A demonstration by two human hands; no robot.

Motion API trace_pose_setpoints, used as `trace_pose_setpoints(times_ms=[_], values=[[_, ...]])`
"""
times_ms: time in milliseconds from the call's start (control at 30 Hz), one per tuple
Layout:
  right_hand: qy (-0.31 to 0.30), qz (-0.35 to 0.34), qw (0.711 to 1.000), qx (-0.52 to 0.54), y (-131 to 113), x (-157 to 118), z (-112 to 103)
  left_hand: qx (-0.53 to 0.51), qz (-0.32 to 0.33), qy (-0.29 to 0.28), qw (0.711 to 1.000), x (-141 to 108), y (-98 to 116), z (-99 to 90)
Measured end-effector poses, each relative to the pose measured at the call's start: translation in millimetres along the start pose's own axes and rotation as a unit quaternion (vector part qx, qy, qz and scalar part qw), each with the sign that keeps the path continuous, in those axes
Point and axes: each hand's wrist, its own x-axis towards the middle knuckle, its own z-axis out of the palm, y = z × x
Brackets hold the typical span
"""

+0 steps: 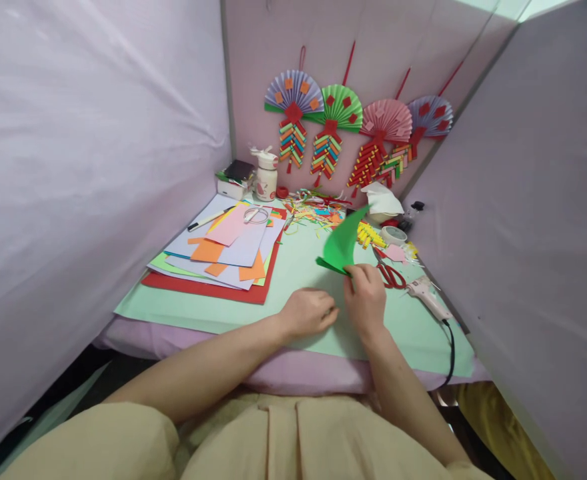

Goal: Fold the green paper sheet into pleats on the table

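Observation:
My right hand (366, 300) pinches the lower edge of a green sheet of paper (344, 241), which curves upward above the table. My left hand (311, 312) rests on the pale green table covering (253, 319), its fingers curled in; whether anything is inside them is hidden. Just right of my right hand lie red-handled scissors (392, 276). Past them is a white glue gun (429, 297) with a black cord. A stack of coloured paper (243, 243) sits to the left of my left hand, with orange pieces and a pen (211, 219) on top.
Colourful paper scraps (313, 210) cover the table's back. A white bottle (266, 177) and a small box (233, 179) stand back left. A tape roll (393, 235) and yellow paper rolls (370, 235) lie on the right. Paper fans (341, 107) hang behind; pale curtains (98, 133) flank the table.

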Motion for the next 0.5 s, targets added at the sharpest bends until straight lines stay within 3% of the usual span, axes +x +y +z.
trace_pose_setpoints(times_ms=[100, 233, 500], values=[[-0.066, -0.031, 0.996, -0.041, 3, -2, 9, 0.005, 0.082, 0.037, 0.996, 1, -6, -3.2], [-0.069, -0.047, 0.995, -0.046, 4, -11, 15, 0.055, 0.013, 0.122, 0.991, 7, -18, -8.2], [-0.018, -0.057, 0.998, -0.013, 0, -12, 15, 0.107, -0.042, 0.079, 0.99, 10, -42, -3.6]])
